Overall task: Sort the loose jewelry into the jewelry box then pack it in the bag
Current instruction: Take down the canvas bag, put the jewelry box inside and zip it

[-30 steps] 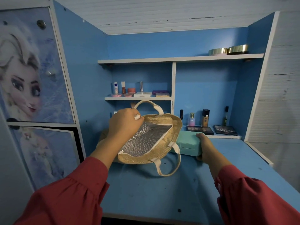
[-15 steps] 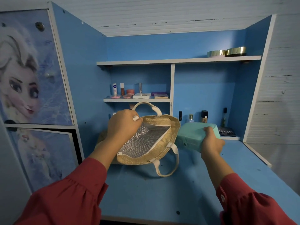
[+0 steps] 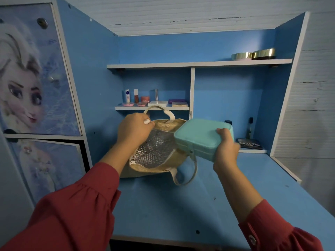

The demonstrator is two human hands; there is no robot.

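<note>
A tan woven bag with a silver foil lining lies on its side on the blue desk, its mouth facing me. My left hand grips the upper rim of the bag and holds the mouth open. My right hand grips the right end of the closed mint-green jewelry box. The box is lifted off the desk and tilted, its left corner at the bag's right rim. No loose jewelry is visible.
Cosmetics stand on the small shelf behind the bag. A dark makeup palette and small bottles sit at the back right. Two gold tins rest on the top shelf. A picture-covered cupboard door stands at the left.
My right hand lifted the jewelry box off the desk and carried it up and left to the bag's mouth. My left hand kept holding the bag open.
</note>
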